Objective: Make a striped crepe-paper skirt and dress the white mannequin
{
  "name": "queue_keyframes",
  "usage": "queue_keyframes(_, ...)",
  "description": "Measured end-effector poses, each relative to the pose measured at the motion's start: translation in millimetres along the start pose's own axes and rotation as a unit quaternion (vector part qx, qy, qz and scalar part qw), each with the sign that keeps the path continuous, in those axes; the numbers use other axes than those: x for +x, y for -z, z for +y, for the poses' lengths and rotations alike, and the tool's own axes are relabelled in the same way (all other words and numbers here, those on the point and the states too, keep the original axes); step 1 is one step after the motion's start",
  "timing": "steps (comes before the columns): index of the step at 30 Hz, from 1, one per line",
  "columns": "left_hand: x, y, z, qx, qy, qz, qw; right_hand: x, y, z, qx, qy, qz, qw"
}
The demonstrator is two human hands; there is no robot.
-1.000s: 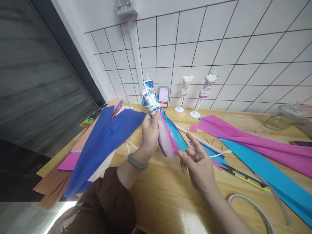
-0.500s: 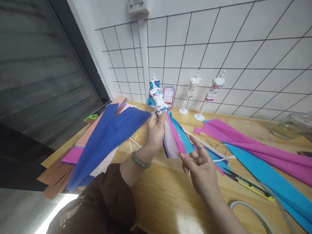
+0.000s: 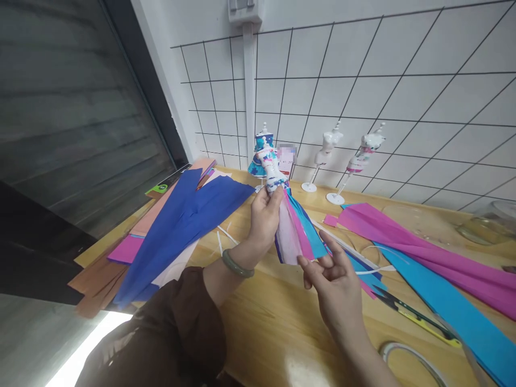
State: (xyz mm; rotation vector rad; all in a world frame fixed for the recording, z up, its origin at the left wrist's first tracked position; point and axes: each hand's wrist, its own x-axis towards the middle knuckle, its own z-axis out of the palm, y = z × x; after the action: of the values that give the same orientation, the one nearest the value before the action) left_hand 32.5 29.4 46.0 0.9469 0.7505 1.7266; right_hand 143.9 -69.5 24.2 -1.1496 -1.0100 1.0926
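Observation:
My left hand [image 3: 264, 217] is closed around the waist of a small white dress form [image 3: 275, 171] patterned with blue and pink, which is tilted above the table. From its waist hangs a crepe paper skirt [image 3: 291, 231] with white, pink, light blue and dark blue panels. At the skirt's lower right, my right hand [image 3: 336, 274] has its thumb at the hem and its index finger stretched out along the edge. Its fingers are apart; the remaining ones are partly curled. Behind the held form stands another dress form [image 3: 258, 169] in a blue outfit.
Two more dress forms [image 3: 329, 148] stand by the tiled wall. Blue paper [image 3: 181, 220] lies left; pink paper [image 3: 395, 231] and light blue paper [image 3: 447, 290] spread right. Thread snips [image 3: 419, 317] and a tape roll [image 3: 411, 355] lie near my right arm. A phone [image 3: 287, 161] leans behind.
The whole view has shifted slightly, so things appear a little further right. Both hands keep nearly the same pose around the dress form and skirt.

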Motion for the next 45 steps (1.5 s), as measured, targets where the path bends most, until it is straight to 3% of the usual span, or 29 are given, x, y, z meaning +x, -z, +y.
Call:
queue_keyframes(10,-0.5,-3.1,3.9,-0.038,0.007,-0.01,0.999,2.0,3.3,4.7,0.017,0.001,0.003,1.0)
queue_keyframes(17,0.6,-0.8,3.7,0.003,-0.041,-0.009,0.999,9.6,9.4,4.8,0.09,-0.029,0.087,0.992)
queue_keyframes(22,-0.2,-1.7,6.1,0.011,-0.045,-0.018,0.999,20.2,15.7,7.3,0.148,-0.006,0.095,0.984)
queue_keyframes(25,-6.4,-6.3,10.3,0.019,-0.026,-0.06,0.998,26.0,23.7,6.7,0.122,0.024,0.114,0.986)
queue_keyframes(28,-18.8,-13.4,13.9,0.038,0.02,-0.137,0.99,29.8,32.0,2.9,0.072,0.053,0.125,0.988)
queue_keyframes(34,-40.3,-23.3,14.2,0.085,0.113,-0.269,0.953,31.5,40.5,-4.3,0.088,0.037,0.024,0.995)
queue_keyframes(41,-44.0,-26.2,17.5,0.076,0.147,-0.314,0.935,32.8,40.4,-6.1,0.14,0.035,-0.022,0.989)
queue_keyframes(45,-43.7,-25.7,18.9,0.048,0.167,-0.326,0.929,34.0,39.7,-5.9,0.134,0.037,-0.015,0.99)
